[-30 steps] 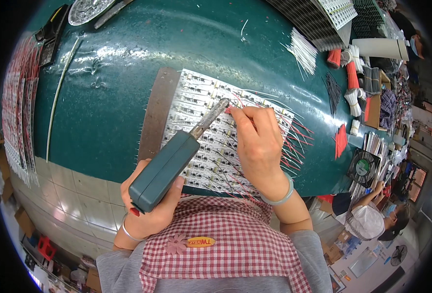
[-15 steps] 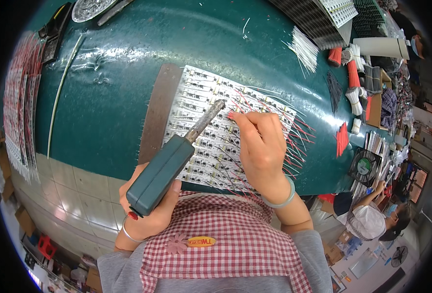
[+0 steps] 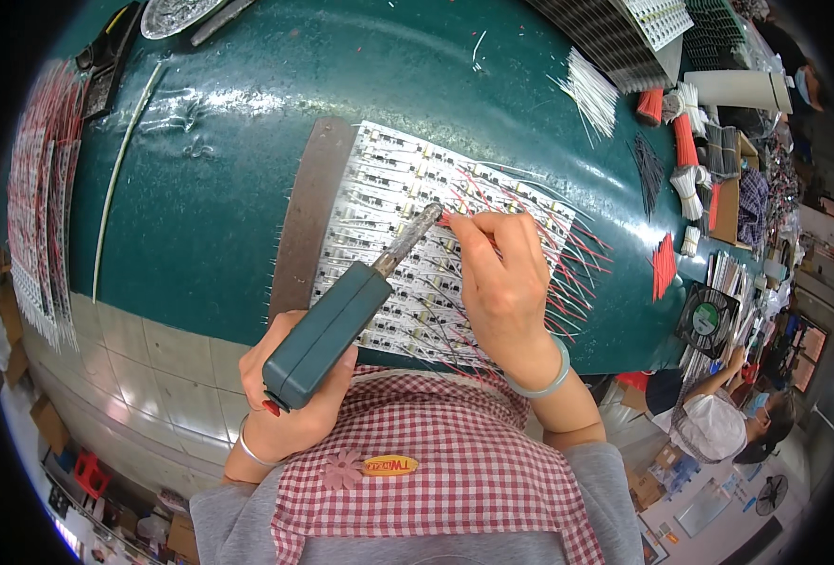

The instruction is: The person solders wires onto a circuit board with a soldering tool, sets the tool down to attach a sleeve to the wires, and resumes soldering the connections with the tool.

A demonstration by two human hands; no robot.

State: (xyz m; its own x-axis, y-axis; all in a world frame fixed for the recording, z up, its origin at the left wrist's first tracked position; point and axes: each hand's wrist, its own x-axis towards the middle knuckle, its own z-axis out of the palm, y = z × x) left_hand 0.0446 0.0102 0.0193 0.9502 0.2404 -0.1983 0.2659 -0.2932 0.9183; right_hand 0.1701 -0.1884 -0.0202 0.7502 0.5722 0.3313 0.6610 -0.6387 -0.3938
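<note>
I see the left hand (image 3: 290,400) wrapped tightly around a boxy teal soldering iron (image 3: 341,315), its metal tip on the white circuit-board panel (image 3: 388,202) at the near table edge. The right hand (image 3: 502,282) pinches a thin red wire (image 3: 450,218); the joint is too small to see.

Just one view here, a fisheye cam on my head looking steeply down at the green workbench (image 3: 219,207) right in front of me. It's close: my checked apron (image 3: 436,471) fills the bottom edge, and everything bends toward the rim.
</note>
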